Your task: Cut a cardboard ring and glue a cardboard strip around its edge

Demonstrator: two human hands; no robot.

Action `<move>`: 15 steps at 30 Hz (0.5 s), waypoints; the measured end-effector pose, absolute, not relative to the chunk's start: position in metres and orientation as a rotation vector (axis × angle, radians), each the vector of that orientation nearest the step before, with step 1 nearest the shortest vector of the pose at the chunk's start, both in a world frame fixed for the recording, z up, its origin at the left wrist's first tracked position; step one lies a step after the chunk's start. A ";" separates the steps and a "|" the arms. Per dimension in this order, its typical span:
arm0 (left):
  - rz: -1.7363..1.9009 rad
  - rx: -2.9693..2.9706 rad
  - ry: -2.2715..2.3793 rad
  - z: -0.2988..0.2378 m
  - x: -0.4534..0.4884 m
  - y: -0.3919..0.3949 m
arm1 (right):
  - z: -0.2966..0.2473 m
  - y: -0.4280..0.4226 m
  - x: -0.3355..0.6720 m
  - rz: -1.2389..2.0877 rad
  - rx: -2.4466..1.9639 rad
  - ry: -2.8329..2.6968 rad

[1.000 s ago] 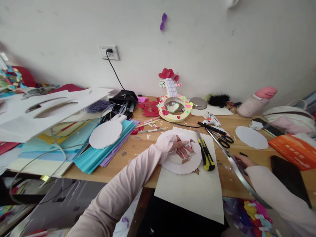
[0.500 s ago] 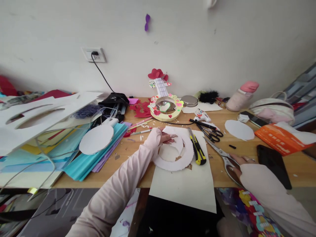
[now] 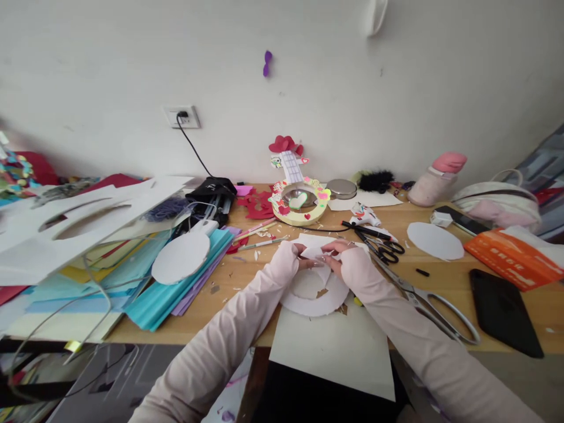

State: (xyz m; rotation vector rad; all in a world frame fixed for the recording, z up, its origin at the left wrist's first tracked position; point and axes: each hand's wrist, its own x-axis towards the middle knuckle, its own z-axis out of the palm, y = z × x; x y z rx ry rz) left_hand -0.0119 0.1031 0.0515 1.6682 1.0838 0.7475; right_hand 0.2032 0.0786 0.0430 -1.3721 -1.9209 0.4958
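Note:
My left hand (image 3: pixel 304 258) and my right hand (image 3: pixel 337 257) meet at the far side of a white paper ring (image 3: pixel 314 306). Between their closed fingers is a small piece of white paper (image 3: pixel 315 254), bent and partly covered by the fingertips. Beneath the ring lies a larger off-white sheet (image 3: pixel 330 352), which hangs past the table's front edge. Large metal scissors (image 3: pixel 425 301) rest on the table beside my right forearm. Only a yellow bit of the utility knife (image 3: pixel 358 301) shows from under that arm.
A decorated paper ring with a metal bowl (image 3: pixel 304 216) stands behind my hands. Black scissors (image 3: pixel 379 249), a white paper disc (image 3: pixel 435 241) and a black phone (image 3: pixel 506 311) are on the right. Coloured paper (image 3: pixel 176 294) and a round white device (image 3: pixel 181 258) lie left.
My right hand has let go of the large scissors, leaving them on the table, and moved left to the paper. Both hands now grip the small paper piece. The view has shifted slightly.

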 end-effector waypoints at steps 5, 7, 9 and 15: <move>0.659 1.980 1.407 0.061 -0.018 0.106 | 0.025 0.093 0.199 0.623 -1.403 -1.644; 0.576 2.102 1.691 0.067 -0.023 0.107 | 0.024 0.094 0.204 0.673 -1.452 -1.465; 0.405 2.118 1.892 0.071 -0.027 0.109 | 0.025 0.095 0.209 0.681 -1.466 -1.381; 0.174 1.948 1.950 0.068 -0.030 0.119 | 0.031 0.102 0.223 0.613 -1.485 -1.403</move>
